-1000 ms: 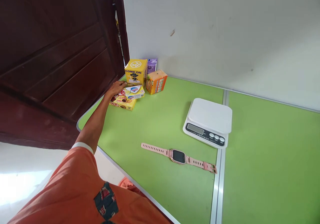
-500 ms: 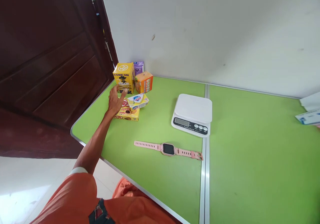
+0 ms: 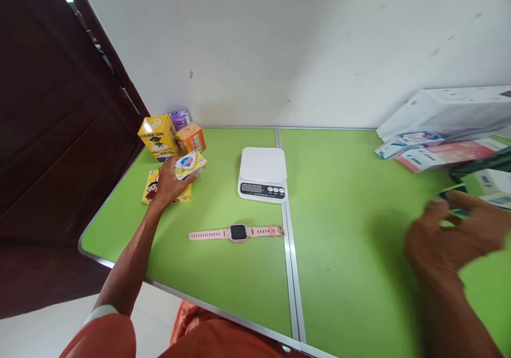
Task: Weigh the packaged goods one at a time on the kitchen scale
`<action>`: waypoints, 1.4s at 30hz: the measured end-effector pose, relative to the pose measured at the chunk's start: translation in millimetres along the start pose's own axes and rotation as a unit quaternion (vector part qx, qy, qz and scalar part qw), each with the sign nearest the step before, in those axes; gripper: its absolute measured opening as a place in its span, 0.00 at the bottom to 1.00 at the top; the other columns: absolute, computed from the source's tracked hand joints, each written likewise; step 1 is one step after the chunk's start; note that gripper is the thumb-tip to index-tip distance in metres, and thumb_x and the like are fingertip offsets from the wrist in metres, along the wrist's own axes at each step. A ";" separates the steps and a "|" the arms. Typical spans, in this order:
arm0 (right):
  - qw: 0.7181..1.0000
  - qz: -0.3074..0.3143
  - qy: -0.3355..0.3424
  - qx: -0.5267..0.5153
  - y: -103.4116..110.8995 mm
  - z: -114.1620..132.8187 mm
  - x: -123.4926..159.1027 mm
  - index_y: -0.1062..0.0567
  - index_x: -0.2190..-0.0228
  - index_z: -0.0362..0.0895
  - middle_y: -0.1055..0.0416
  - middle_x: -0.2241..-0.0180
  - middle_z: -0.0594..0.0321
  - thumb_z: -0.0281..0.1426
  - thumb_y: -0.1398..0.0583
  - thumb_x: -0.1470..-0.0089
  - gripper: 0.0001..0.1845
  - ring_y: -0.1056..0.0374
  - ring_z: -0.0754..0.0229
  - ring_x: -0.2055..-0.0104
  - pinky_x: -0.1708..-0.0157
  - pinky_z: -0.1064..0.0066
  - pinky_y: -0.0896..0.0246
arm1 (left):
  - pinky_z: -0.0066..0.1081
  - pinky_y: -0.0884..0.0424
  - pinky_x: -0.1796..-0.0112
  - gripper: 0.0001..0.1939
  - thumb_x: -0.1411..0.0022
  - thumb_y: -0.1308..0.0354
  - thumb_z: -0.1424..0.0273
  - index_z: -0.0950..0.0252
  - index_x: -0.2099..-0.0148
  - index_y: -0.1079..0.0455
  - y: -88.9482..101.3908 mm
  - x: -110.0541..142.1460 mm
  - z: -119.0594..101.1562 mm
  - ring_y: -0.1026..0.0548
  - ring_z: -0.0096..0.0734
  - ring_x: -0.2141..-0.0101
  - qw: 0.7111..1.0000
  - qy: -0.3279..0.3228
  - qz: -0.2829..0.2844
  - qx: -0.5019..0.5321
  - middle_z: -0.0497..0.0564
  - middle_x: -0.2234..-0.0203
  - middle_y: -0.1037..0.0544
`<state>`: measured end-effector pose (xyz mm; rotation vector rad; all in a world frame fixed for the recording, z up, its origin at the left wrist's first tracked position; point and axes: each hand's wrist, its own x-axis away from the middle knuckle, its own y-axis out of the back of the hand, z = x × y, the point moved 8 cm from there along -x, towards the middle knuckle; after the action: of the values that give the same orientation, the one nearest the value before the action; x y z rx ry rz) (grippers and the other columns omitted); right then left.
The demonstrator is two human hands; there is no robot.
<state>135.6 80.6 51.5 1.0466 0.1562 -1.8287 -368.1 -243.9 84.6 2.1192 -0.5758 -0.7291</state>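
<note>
My left hand [image 3: 166, 183] reaches to the far left of the green table [image 3: 343, 209] and grips a small white and yellow soap box [image 3: 190, 165], lifted just off a flat yellow snack box [image 3: 149, 188]. Behind them stand a tall yellow box [image 3: 157, 135], an orange box [image 3: 192, 137] and a purple pack [image 3: 179, 118]. My right hand [image 3: 451, 238] is blurred at the right, fingers curled round a small dark and blue item [image 3: 453, 194] that I cannot make out. A white kitchen scale [image 3: 263, 173] and a pink smartwatch [image 3: 238, 232] lie mid-table.
A dark wooden door [image 3: 59, 134] stands open along the table's left edge. White, pink and blue boxes [image 3: 439, 134] are stacked at the far right against the white wall. A metal seam [image 3: 291, 251] runs down the table's middle.
The view has swung right, bringing the right-hand boxes and my right hand into sight. My left hand has closed on the soap box and raised it off the flat snack box.
</note>
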 end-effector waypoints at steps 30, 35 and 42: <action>0.942 0.230 -0.017 -0.243 -166.9 113.4 100.0 0.25 0.33 0.42 0.23 0.37 0.37 0.62 0.49 0.24 0.41 0.26 0.36 0.34 0.33 0.35 0.28 | 0.62 0.39 0.25 0.53 0.26 0.46 0.33 0.61 0.15 0.53 -168.1 -10.0 -114.7 0.37 0.63 0.22 0.946 -0.110 0.072 0.295 0.72 0.22 0.39; 0.928 0.259 -0.099 -0.247 -172.5 100.5 103.1 0.24 0.32 0.41 0.22 0.37 0.37 0.70 0.51 0.28 0.51 0.25 0.38 0.35 0.30 0.38 0.31 | 0.61 0.41 0.23 0.54 0.25 0.52 0.30 0.62 0.15 0.53 -176.9 7.1 -111.8 0.39 0.63 0.21 0.936 -0.104 0.050 0.332 0.72 0.22 0.39; 0.922 0.288 -0.087 -0.244 -170.0 105.3 101.2 0.22 0.34 0.42 0.21 0.37 0.37 0.73 0.54 0.30 0.55 0.25 0.38 0.35 0.29 0.40 0.32 | 0.61 0.40 0.23 0.52 0.25 0.55 0.29 0.61 0.17 0.46 -173.5 5.4 -106.5 0.35 0.61 0.23 0.945 -0.102 0.037 0.309 0.71 0.24 0.34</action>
<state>-76.3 42.5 -11.0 0.4976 0.1639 -1.2413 -267.1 -90.0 -2.5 2.5850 -1.1075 -0.8026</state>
